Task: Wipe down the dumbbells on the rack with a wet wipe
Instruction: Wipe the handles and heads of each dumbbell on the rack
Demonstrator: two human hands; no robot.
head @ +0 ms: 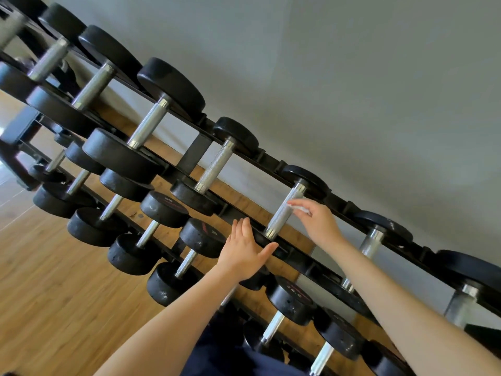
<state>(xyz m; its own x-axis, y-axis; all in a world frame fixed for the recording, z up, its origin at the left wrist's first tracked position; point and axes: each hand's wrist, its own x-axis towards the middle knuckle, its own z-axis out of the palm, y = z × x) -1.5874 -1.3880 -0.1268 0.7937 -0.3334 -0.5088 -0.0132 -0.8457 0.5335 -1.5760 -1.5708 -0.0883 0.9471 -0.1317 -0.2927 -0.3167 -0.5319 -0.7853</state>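
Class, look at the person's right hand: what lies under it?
Under the right hand a white wet wipe shows against the dumbbell handle. Most of the wipe is covered.

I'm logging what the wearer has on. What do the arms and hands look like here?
Both arms are bare up to the frame's edge: no sleeves show. The left hand and right hand wear no gloves, and no rings, watch or bands are visible.

Both forearms bare to the frame edge; no sleeves visible. Left hand (245, 253) and right hand (318, 221): no gloves, rings, watch or wristband seen. Dark navy garment (230, 356) at lower centre frame, type indeterminate.
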